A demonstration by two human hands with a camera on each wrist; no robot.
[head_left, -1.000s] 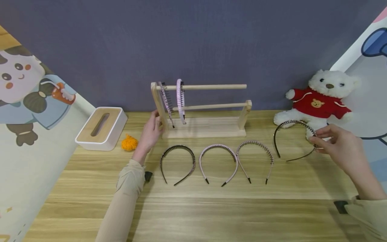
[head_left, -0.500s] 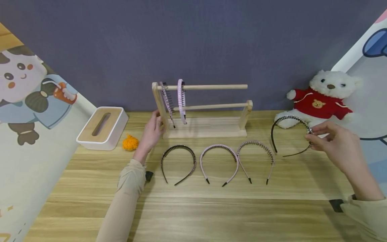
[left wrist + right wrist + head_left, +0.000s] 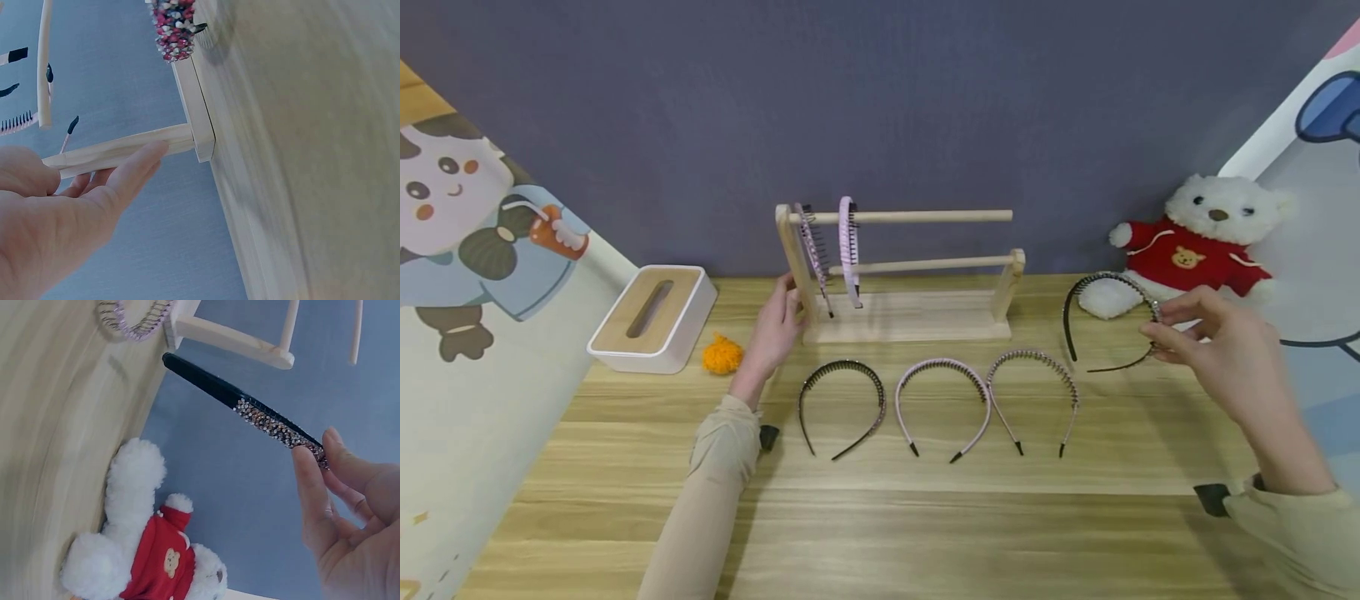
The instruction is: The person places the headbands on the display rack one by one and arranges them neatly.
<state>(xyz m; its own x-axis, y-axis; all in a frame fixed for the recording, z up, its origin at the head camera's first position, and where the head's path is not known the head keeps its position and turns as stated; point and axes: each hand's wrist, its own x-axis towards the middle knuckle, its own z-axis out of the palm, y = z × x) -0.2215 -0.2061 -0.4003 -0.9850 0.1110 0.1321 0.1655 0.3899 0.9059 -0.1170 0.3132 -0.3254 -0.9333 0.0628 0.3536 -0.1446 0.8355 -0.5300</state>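
My right hand (image 3: pixel 1225 350) pinches a black headband (image 3: pixel 1070 321) by one side, thumb against fingers, in front of the bear. In the right wrist view that headband (image 3: pixel 272 425) shows a glittery beaded stretch by the fingertips. My left hand (image 3: pixel 775 329) holds the left upright of a wooden headband rack (image 3: pixel 910 321). In the left wrist view the upright (image 3: pixel 119 150) lies between thumb and fingers. From the rack's upper bar hang a pink headband (image 3: pixel 847 246) and a patterned pinkish one (image 3: pixel 808 242). On the table lie a black headband (image 3: pixel 880 387), a pink one (image 3: pixel 943 362) and a beaded one (image 3: pixel 1033 353).
A white teddy bear in a red sweater (image 3: pixel 1180 250) sits at the back right, close behind the held headband. To the left stand a white tissue box with a wooden lid (image 3: pixel 617 321) and an orange fuzzy ball (image 3: pixel 722 355). A dark wall panel (image 3: pixel 910 108) rises behind the rack.
My right hand has carried the black headband left and a little away from me, past the bear's leg. The left hand has stayed at the rack's upright.
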